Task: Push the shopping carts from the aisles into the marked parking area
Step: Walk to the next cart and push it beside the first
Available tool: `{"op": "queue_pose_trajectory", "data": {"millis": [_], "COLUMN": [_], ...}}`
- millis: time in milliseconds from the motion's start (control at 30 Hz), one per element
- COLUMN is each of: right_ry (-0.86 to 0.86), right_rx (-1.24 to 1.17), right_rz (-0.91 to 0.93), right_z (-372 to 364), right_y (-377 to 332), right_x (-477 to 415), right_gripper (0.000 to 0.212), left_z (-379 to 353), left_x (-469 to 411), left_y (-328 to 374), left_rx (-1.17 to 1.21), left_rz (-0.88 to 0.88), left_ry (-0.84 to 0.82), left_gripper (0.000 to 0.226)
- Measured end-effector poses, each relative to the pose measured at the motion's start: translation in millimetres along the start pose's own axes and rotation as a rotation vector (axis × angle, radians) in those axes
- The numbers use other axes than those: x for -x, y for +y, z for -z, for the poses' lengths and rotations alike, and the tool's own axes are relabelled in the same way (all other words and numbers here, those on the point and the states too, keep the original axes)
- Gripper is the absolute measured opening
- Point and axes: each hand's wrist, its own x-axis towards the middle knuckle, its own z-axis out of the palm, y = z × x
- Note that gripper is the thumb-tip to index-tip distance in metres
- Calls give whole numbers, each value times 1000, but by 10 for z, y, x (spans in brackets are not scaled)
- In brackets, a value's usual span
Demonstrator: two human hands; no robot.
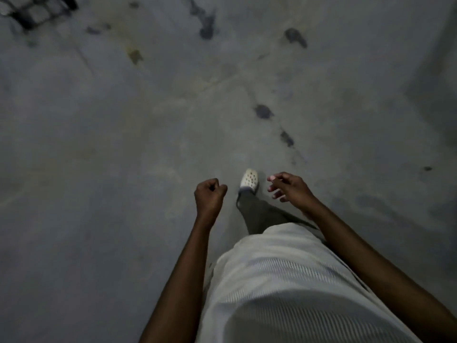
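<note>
Head view: blurred, cropped cart-like grid [37,11]

The grey concrete floor [99,144] carries black blotches and yellowish-brown stains. The white rubber clog [249,180] is dotted with dark holes. The white knitted shirt [284,280] shows fine ribbed stripes; the trouser leg [257,216] is olive-grey.

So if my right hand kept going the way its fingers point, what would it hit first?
Most likely the clenched left hand: the loosely spread fingers of the right hand aim across at it. The white perforated shoe between them is lower, down at the stained grey concrete floor; depth is unclear.
</note>
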Motion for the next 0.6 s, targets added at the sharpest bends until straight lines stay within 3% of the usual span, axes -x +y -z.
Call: {"op": "queue_pose_trajectory", "data": {"millis": [133, 233, 433, 600], "right_ry": [77, 4, 75, 13], "right_rx": [-98, -158, -69, -75], "right_rz": [-39, -72, 96, 175], "right_z": [-229, -372, -351, -588], "right_y": [-527, -1165, -3056, -4269], "right_x": [-922, -1691, -3100, -3914], "right_gripper": [22, 18, 22, 27], "left_z": [43, 210, 728, 982], "left_x": [-1176, -2035, -3457, -4509], "left_y": [376, 841, 1855, 2186], "left_rx": [-66, -88, -35, 119], "left_rz": [-85, -141, -167, -97], "left_ry": [-31, -10, 96, 94], "left_gripper": [37, 35, 31, 34]}}
